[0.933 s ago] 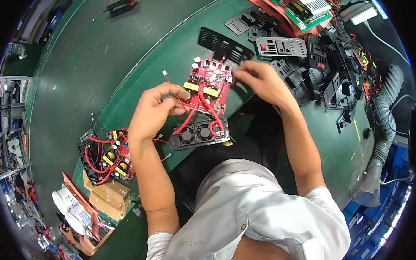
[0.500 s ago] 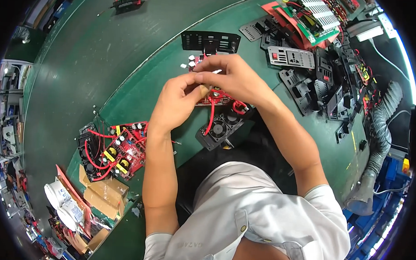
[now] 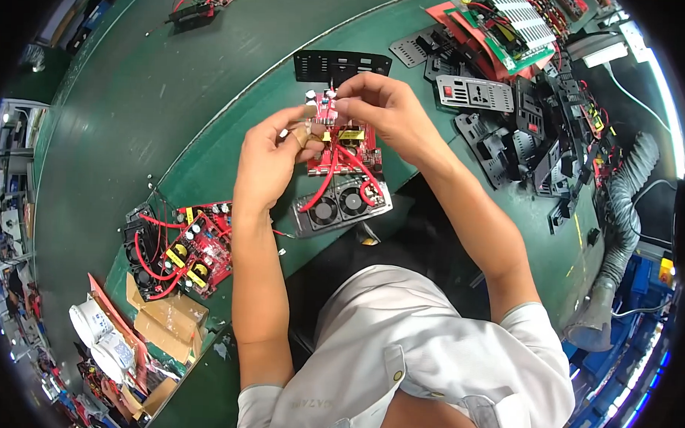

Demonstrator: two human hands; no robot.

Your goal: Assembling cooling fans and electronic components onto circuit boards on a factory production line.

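Red circuit board [image 3: 365,148]: one, on the green bench [image 3: 203,111] in front of the person, between both hands. Long axis running away from the body; near end toward a twin-fan panel [image 3: 337,205], far end toward a black slotted panel [image 3: 317,65]. Upper part and left edge partly covered by fingers; the join with the slotted panel hard to make out.

Fan panel: long axis crosswise, right end slightly farther off, fans facing up; thick red cables [image 3: 329,187] rising to the board.

Left hand [image 3: 265,158]: thumb and forefinger bent close together at the board's left edge, a small white connector beside them; whether gripped, cannot tell.

Right hand [image 3: 393,114]: thumb and forefinger nearly meeting over the board's upper part; anything pinched there is hidden.

Second red board [image 3: 209,247]: left of the left forearm, right edge meeting it.

Black-and-red unit [image 3: 203,5]: cut off by the upper edge.
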